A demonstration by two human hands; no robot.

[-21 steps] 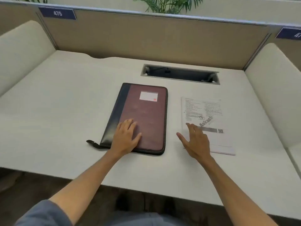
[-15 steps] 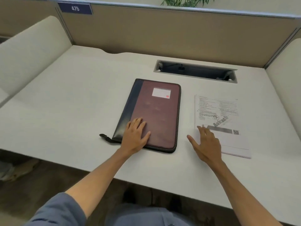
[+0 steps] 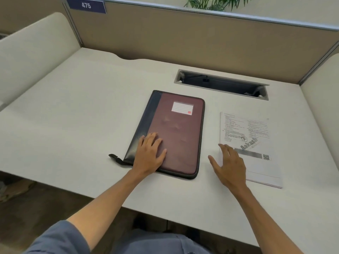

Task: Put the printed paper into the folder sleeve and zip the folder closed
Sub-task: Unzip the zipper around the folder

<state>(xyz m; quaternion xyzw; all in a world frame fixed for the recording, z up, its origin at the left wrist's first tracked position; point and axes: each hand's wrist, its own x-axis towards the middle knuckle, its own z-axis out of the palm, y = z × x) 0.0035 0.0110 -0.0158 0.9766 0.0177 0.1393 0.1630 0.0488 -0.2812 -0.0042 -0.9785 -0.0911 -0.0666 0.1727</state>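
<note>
A big white table fills most of the view. Near its back edge is a long slot cut into the top, dark inside, with a black wire in it. A tan wall stands behind the table. A blue sign with the number 475 sits at the wall's top left. Green plant leaves peek over the wall. Cream side panels stand at both ends.

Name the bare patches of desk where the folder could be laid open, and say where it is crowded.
Widest bare patch: desk left of the folder, out to the side cushion. A narrower strip runs behind the folder, left of the cable slot. Crowded: folder to printed paper, where the right hand rests; the left hand lies on the folder.
</note>
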